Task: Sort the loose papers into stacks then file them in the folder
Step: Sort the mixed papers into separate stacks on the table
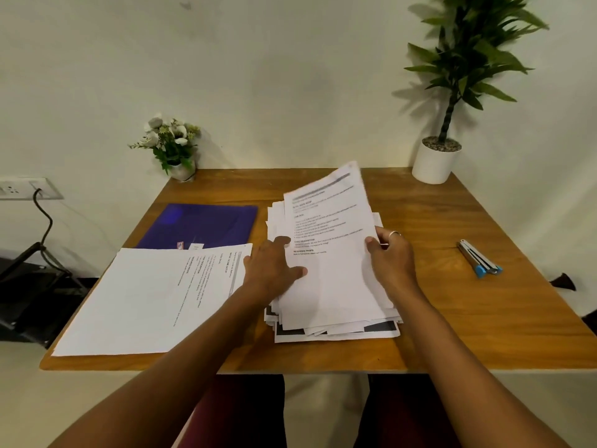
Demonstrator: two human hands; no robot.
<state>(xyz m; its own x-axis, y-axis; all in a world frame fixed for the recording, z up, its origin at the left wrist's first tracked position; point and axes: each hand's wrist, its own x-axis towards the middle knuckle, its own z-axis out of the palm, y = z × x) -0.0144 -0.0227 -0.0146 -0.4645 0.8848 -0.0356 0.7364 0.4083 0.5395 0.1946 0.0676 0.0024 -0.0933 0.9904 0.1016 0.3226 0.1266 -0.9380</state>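
Note:
A messy pile of loose papers (336, 329) lies on the middle of the wooden table (484, 318). Its top printed sheet (326, 227) is lifted at the far end. My right hand (392, 261) pinches that sheet's right edge. My left hand (274, 270) rests with straight fingers on the sheet's left side. A sorted stack of sheets (145, 299) lies turned sideways at the front left. Behind that stack lies a closed blue folder (200, 226).
A stapler (479, 258) with blue tips lies at the right. A small flower pot (176, 147) stands at the back left corner, a white pot with a tall plant (436, 161) at the back right. A wall socket with a cable (29, 188) is left of the table.

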